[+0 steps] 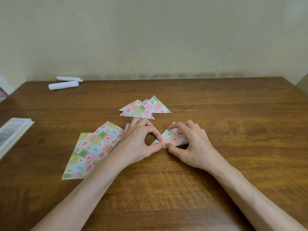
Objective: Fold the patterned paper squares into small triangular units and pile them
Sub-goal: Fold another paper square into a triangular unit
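A small folded patterned paper (pixel 172 138) lies on the wooden table (pixel 233 130) between my two hands. My left hand (pixel 141 140) pinches its left corner with thumb and forefinger. My right hand (pixel 190 142) curls over the paper's right side, thumb under its front edge and fingers on top. Behind my hands lies a pile of folded triangles (pixel 145 108) in the same pattern. A stack of unfolded patterned squares (pixel 93 149) sits to the left, partly under my left wrist.
Two rolled white paper tubes (pixel 65 84) lie at the back left of the table. A white book or box (pixel 11 132) sits at the left edge. A pale wall stands behind the table.
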`<state>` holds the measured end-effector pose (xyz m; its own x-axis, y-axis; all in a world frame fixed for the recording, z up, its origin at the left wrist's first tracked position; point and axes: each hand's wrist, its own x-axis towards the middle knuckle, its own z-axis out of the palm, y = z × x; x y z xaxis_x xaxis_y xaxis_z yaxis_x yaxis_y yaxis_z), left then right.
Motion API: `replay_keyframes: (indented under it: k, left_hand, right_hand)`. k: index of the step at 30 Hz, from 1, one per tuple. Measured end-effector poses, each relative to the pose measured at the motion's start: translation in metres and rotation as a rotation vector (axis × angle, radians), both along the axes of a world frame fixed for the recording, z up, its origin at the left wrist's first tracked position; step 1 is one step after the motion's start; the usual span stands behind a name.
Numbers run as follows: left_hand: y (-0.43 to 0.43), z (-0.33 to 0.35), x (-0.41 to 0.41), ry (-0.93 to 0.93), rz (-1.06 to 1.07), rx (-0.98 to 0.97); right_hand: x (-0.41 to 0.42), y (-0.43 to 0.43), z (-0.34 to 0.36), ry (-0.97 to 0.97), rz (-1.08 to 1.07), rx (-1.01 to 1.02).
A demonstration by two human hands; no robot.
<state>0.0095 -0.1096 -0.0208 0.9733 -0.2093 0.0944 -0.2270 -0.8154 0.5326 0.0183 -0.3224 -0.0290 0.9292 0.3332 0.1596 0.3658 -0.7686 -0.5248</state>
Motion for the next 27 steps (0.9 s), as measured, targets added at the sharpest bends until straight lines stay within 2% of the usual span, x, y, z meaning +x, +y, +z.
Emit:
replay_keyframes:
  k: [4,9,14,19,22,27]
  left_hand:
    - [0.001,-0.001,-0.001,0.002,-0.042,-0.028]
    - [0.000,-0.002,-0.001,-0.013,-0.100,-0.046]
    - [0.001,-0.005,0.000,-0.018,-0.125,-0.067]
    - [0.001,-0.006,0.001,-0.042,-0.161,-0.069]
    - [0.000,-0.007,0.000,-0.063,-0.243,-0.066]
    - [0.001,-0.008,-0.001,-0.095,-0.261,-0.017]
  right_hand:
    - [0.000,-0.004,0.003,0.047,0.013,0.070]
    - [0.001,-0.005,0.003,0.055,0.038,0.026]
    - [0.005,-0.012,0.001,0.084,0.052,0.129]
    - [0.006,-0.012,0.004,0.107,0.059,0.091]
    - [0.005,-0.013,0.003,0.049,0.037,0.129]
    - [0.006,-0.015,0.002,-0.046,-0.070,0.033]
